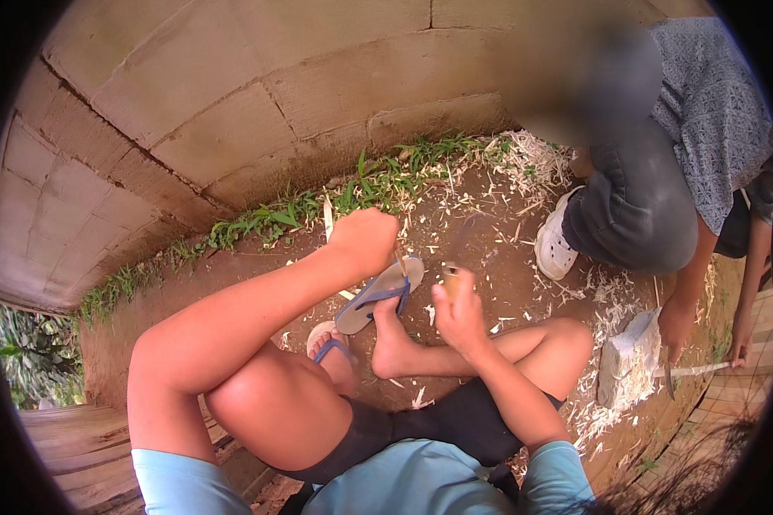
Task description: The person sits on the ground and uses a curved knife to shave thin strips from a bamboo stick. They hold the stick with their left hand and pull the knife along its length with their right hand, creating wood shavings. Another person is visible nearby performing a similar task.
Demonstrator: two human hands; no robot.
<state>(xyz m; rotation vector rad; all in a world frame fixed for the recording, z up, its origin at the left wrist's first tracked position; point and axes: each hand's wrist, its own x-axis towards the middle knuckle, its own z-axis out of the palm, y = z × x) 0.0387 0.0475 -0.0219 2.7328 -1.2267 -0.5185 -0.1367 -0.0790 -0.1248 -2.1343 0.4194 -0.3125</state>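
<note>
My left hand (366, 242) is closed in a fist in front of my body. A thin brown stick (401, 261) sticks out of its lower right side. To the right and a little nearer, my right hand (460, 316) is wrapped round a short tan cylinder (450, 276) with a dark end, perhaps a wooden handle. The two hands are apart. Beyond my left fist shows a pale flat strip (328, 218); whether the fist touches it I cannot tell. Below the hands are my feet in grey sandals with blue straps (386, 293).
Pale wood shavings (532, 167) litter the brown dirt ground. A block wall (318, 86) edged with green plants (275, 219) stands ahead. At the right another person (644, 206) bends over, hands near a pale block (629, 360), a curved blade (668, 378) and a stick (700, 371).
</note>
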